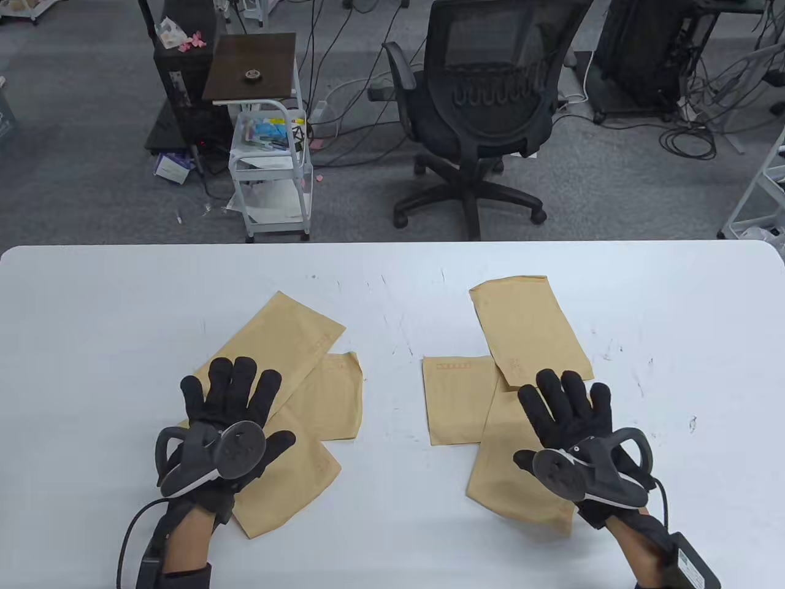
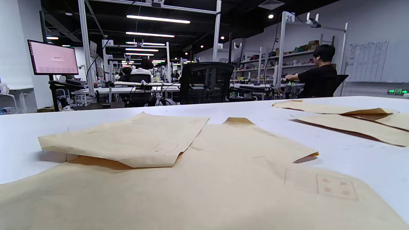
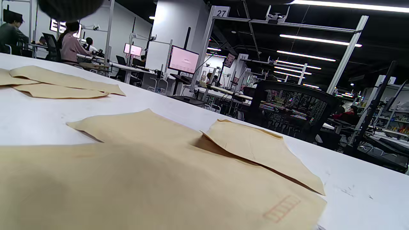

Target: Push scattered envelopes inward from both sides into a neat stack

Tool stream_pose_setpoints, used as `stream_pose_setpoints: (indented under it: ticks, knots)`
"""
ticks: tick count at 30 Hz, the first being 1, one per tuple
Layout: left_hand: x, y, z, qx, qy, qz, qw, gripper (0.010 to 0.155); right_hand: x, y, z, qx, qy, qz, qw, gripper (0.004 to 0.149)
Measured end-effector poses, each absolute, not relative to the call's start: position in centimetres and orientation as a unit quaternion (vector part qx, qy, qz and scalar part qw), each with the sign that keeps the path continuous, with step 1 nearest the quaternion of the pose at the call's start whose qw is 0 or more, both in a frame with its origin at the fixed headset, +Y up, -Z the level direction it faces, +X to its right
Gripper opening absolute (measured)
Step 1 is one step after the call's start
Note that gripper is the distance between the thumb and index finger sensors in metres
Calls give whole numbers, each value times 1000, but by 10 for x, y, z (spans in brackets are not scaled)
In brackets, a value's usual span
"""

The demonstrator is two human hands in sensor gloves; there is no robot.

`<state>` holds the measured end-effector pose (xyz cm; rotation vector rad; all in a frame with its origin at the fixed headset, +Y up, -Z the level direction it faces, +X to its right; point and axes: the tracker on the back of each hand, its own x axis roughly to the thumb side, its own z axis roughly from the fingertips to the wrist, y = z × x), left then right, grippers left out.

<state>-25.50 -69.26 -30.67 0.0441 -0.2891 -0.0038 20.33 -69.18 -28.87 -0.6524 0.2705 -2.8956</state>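
Envelopes lay in two loose clusters on the white table [image 1: 92, 307], one either side of the bare strip at its middle. Left of that strip, a long brown envelope [image 1: 288, 334] overlapped a shorter envelope [image 1: 334, 399] and a third [image 1: 291, 485] nearest the table's front edge. Right of the strip, a tall envelope [image 1: 530, 328] overlapped a small square-ish one [image 1: 457, 402] and a lower envelope [image 1: 509, 472].

The left hand [image 1: 230, 411] rested flat on the left cluster, palm down, fingers spread wide and gripping nothing. The right hand [image 1: 573, 423] lay the same way on the right cluster, fingers splayed and straight, holding nothing.

In the left wrist view the top envelope [image 2: 134, 139] sat slightly lifted over the sheet beneath it, with the far cluster [image 2: 351, 119] beyond the strip. In the right wrist view the overlapping envelope [image 3: 258, 153] curled a little at its edge. Beyond the table's far edge stood an office chair [image 1: 484, 104] and a small white cart [image 1: 270, 165].
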Motion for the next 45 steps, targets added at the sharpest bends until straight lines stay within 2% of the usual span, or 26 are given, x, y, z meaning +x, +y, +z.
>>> stream_pose_setpoints:
  ticks: [9,18,24,25,27,30,31,33,36,38,40,43,45]
  knots:
    - [-261,-706,-313,-36,-137,-18,990,89,214,-705,-300,-204,49,-973,97,90]
    - [-263,-716,-317,-62,-127,-23,990,88,218,-714,-302,-197,28,-973,117,89]
    - [-272,-719,-330,-74,-71,-40,994,87,214,-694,-307,-181,32,-977,108,90]
    - [-284,-723,-346,-110,-18,-33,993,85,214,-684,-317,-166,2,-981,100,92]
    - [-295,-736,-362,-199,33,-3,979,84,216,-680,-334,-138,-66,-985,79,97]
    - [-302,-766,-372,-263,18,37,964,87,221,-700,-365,-123,-146,-981,46,101]
    - [-304,-778,-374,-275,11,26,961,89,223,-717,-380,-107,-196,-973,51,104]
    - [-311,-788,-375,-307,0,21,952,88,226,-738,-394,-81,-244,-963,78,108]
    - [-315,-796,-371,-287,2,108,952,87,230,-776,-411,-54,-273,-955,102,106]
    - [-310,-793,-368,-286,6,84,954,86,229,-787,-412,-74,-318,-944,54,108]
    - [-300,-786,-369,-265,-1,39,963,84,226,-780,-406,-55,-276,-960,13,103]
    - [-283,-780,-369,-224,-15,-7,974,76,216,-777,-398,-94,-213,-969,78,97]
    - [-277,-778,-368,-207,-20,-26,978,72,212,-772,-395,-96,-168,-978,76,91]
